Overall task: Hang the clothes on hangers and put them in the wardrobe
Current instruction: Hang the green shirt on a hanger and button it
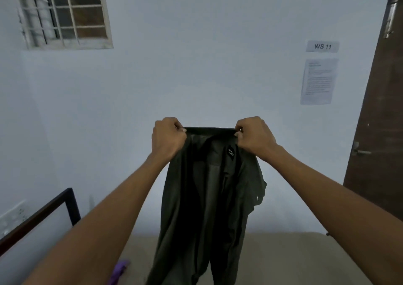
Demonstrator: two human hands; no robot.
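- My left hand (168, 135) and right hand (254, 135) each have fingers and thumb curled tight on the collar of the dark green shirt (207, 197), one at either end, with the collar edge stretched level between them.
- The shirt hangs open in the air in front of me, inside and neck label facing me, with its tail dropping toward the near edge of the tan bed (294, 258) below.
- To do this step well, I judge I should keep the collar taut and even so the shoulders fall square, and give it a light shake to free the bunched right sleeve before reaching for a hanger (none is in sight yet).
- Releasing one corner too soon would likely let the shirt fold on itself.
- Count: one shirt, two hands, no hanger and no wardrobe in view.
- Also here: one purple thing (118, 270) at the bed's near-left edge (cloth, I think), one barred window (65, 12), two wall papers (318, 81), one brown door (379, 132).
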